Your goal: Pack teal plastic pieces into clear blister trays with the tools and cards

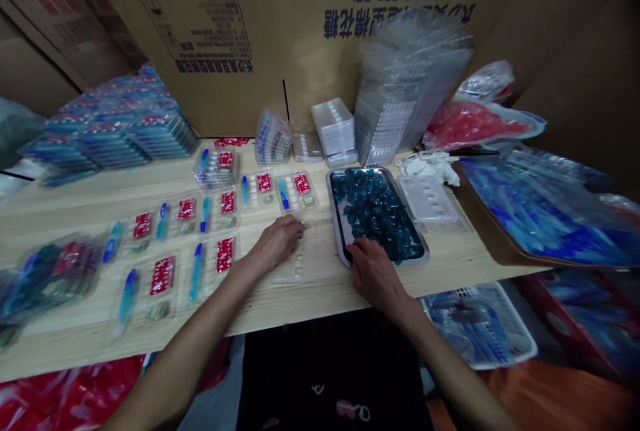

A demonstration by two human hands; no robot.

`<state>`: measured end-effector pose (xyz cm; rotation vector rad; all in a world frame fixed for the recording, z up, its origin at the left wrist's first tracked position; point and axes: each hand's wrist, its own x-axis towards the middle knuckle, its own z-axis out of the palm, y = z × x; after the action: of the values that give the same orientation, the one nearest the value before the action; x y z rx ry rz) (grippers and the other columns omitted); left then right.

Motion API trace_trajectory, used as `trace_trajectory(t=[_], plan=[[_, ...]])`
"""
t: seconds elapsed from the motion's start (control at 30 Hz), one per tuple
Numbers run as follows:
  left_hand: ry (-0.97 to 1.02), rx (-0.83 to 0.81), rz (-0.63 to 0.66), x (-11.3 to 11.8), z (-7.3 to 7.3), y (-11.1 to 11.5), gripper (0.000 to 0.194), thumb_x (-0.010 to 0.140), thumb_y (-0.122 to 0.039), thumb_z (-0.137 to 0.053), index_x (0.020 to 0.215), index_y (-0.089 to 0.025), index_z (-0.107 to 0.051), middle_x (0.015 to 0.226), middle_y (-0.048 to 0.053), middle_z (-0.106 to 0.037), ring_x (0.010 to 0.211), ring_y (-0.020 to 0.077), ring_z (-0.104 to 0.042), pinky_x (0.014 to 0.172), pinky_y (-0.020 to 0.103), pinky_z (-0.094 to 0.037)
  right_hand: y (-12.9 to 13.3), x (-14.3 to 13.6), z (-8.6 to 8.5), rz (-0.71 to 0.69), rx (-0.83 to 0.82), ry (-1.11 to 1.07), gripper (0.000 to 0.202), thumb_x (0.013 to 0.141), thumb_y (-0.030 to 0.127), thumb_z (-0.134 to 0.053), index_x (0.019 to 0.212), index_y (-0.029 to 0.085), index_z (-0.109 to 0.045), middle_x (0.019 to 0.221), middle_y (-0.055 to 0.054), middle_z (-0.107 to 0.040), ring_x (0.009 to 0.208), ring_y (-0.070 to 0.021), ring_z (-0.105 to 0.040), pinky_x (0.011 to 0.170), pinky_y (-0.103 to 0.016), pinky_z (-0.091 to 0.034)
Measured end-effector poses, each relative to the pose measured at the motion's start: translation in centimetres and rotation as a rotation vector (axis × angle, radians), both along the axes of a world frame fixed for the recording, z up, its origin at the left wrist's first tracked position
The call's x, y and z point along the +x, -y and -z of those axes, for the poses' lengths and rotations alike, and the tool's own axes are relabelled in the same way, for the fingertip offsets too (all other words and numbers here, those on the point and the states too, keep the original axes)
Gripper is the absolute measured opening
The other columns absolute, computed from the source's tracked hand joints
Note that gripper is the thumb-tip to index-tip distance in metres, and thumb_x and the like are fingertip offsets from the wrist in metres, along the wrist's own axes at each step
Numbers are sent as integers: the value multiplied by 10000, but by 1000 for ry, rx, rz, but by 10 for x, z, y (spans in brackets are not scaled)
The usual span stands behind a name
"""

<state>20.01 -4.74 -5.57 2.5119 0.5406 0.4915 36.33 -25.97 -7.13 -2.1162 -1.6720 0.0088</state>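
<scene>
My left hand (281, 240) is closed over the upper part of a clear plastic tray (306, 261), its fingertips pinched on something small and dark. My right hand (373, 271) rests at the lower left edge of a metal tray (425, 254) filled with dark teal pieces (373, 211); its fingers are bent together, and what they hold, if anything, is hidden. Several clear packs (225, 201), each with a blue pen-like item and a red packet, lie left of my left hand.
Stacked clear trays (385, 104) and white trays (334, 125) stand at the back against a large carton (280, 24). Piled filled packs (135, 124) are at the back left. A box of blue items (545, 211) stands right, with a white basket (525, 344) below.
</scene>
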Motion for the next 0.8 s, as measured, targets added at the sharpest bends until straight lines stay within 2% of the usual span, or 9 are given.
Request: trace_trajectory(t=[0.1, 0.2, 0.3, 0.4, 0.43, 0.5, 0.57, 0.63, 0.8], plan=[[-37, 24, 97, 1, 6, -3, 194, 868, -145, -537, 864, -206, -722, 851, 59, -683, 809, 173, -635, 750, 283, -495, 1, -1, 0, 5, 12, -12, 336, 833, 38, -467, 1102, 112, -653, 1076, -155, -591, 981, -260, -517, 872, -386, -424], [-18, 30, 95, -2, 10, -3, 209, 904, -192, -526, 846, -192, -727, 856, 64, -686, 795, 162, -640, 731, 269, -493, 0, -1, 0, 11, 15, -35, 360, 813, 9, -461, 1102, 117, -646, 1068, -149, -593, 981, -254, -522, 881, -380, -432], [19, 25, 39, -5, 8, 6, 197, 892, -198, -544, 870, -199, -740, 904, 67, -691, 822, 166, -645, 746, 279, -500, -4, 3, -1, 13, -7, -59, 392, 786, -25, -443, 1101, 112, -632, 1025, -143, -597, 967, -248, -535, 877, -373, -445], [156, -37, -122, 1, -2, 27, 191, 872, -231, -576, 959, -201, -742, 979, 82, -688, 897, 192, -645, 799, 314, -509, -11, 7, -5, 44, 56, -140, 377, 798, -5, -434, 1120, 115, -589, 1019, -138, -592, 985, -248, -555, 871, -371, -465], [213, -120, -187, 6, -6, 36, 210, 883, -257, -569, 999, -195, -733, 971, 83, -691, 890, 192, -646, 798, 319, -513, -14, 7, -6, 54, 114, -189, 381, 809, 10, -433, 1150, 120, -561, 1040, -135, -591, 996, -241, -563, 876, -367, -472], [291, -430, -266, 19, -15, 56, 264, 914, -323, -541, 1067, -176, -699, 908, 74, -705, 798, 172, -655, 743, 304, -526, -20, 6, -11, 49, 236, -296, 419, 823, 36, -435, 1226, 134, -493, 1077, -122, -588, 1000, -218, -580, 882, -353, -485], [310, -829, -271, 34, -21, 73, 306, 900, -380, -576, 1087, -159, -674, 850, 57, -717, 679, 140, -651, 656, 269, -528, -26, 1, -16, 9, 303, -374, 477, 825, 54, -446, 1293, 147, -434, 1086, -111, -583, 981, -202, -591, 871, -342, -498], [329, -1133, -266, 46, -24, 83, 334, 825, -387, -688, 1057, -147, -677, 856, 53, -731, 630, 117, -650, 625, 244, -530, -28, -5, -21, -29, 326, -412, 518, 824, 61, -456, 1331, 156, -403, 1105, -117, -575, 985, -206, -591, 861, -348, -507], [452, -1460, -294, 44, -25, 80, 299, 666, -219, -835, 926, -118, -726, 843, 53, -748, 655, 106, -682, 675, 211, -558, -27, -12, -26, -59, 375, -493, 500, 833, 57, -454, 1318, 170, -413, 1119, -118, -569, 953, -191, -596, 869, -355, -516]])
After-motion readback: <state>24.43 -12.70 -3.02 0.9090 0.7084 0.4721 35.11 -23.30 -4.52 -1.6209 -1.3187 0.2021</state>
